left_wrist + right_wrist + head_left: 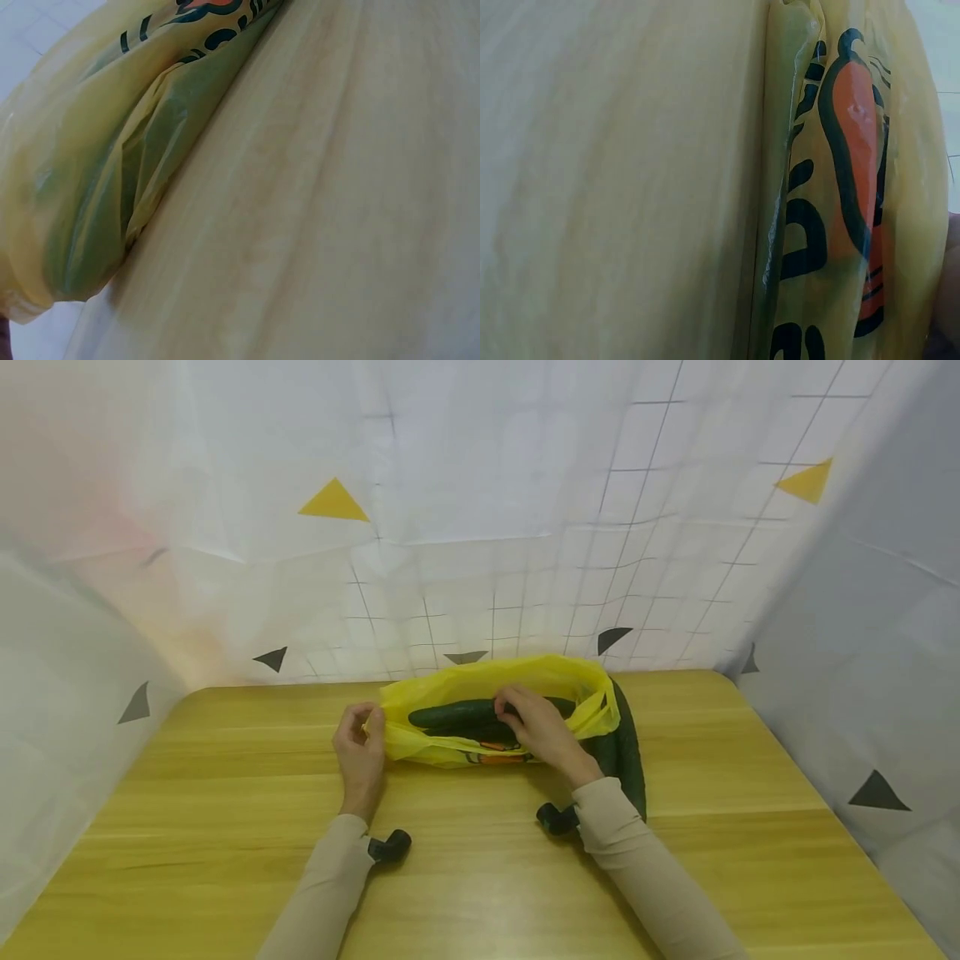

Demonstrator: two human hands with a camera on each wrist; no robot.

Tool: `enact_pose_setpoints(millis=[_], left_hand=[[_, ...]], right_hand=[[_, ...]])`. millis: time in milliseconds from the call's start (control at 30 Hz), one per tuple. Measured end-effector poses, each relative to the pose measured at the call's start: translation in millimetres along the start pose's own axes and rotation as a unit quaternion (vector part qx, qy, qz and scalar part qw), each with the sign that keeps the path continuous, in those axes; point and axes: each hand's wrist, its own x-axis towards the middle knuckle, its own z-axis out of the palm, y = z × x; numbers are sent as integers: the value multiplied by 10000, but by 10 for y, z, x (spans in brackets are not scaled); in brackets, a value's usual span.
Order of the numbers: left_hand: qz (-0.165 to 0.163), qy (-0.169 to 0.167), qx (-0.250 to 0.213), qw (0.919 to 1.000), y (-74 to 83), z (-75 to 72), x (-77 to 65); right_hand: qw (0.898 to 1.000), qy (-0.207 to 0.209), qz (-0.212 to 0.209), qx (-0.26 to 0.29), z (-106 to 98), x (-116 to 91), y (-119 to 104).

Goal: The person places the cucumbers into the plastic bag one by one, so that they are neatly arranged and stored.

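A yellow plastic bag lies on its side on the table, its mouth spread wide toward me. Inside it a dark green cucumber stretches left to right, with more dark green beneath it. My left hand pinches the bag's left edge between thumb and fingers. The right hand reaches over the front rim into the mouth, fingers bent right at the cucumber; I cannot tell whether they grip it. In the right wrist view the printed side of the bag fills the right part.
Beside the bag's right end, partly behind my right forearm, more cucumbers lie lengthwise on the wooden table. White sheeting with grid lines and triangles stands along the table's back and sides. Small black devices sit at both wrists.
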Motion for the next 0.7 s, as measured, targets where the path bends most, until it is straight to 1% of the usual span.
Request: enact_pose_setpoints(millis=[167, 300, 367, 433, 600, 700], left_hand=[[31, -26, 1, 10000, 7, 4, 4], [49, -52, 12, 10000, 10, 1, 3], [4, -62, 25, 10000, 11, -1, -1], [-41, -70, 43, 10000, 9, 0, -4], [-155, -142, 142, 9997, 7, -1, -12], [-182, -184, 156, 9995, 13, 0, -16]], right_hand=[[9999, -88, -52, -23, 1, 3, 2], [9997, -224, 29, -12, 2, 2, 11], [9995, -309, 60, -31, 3, -2, 18], [9989, -444, 120, -77, 7, -14, 31], [9948, -944, 359, -128, 20, -57, 63], [9935, -1061, 389, -98, 22, -69, 71]])
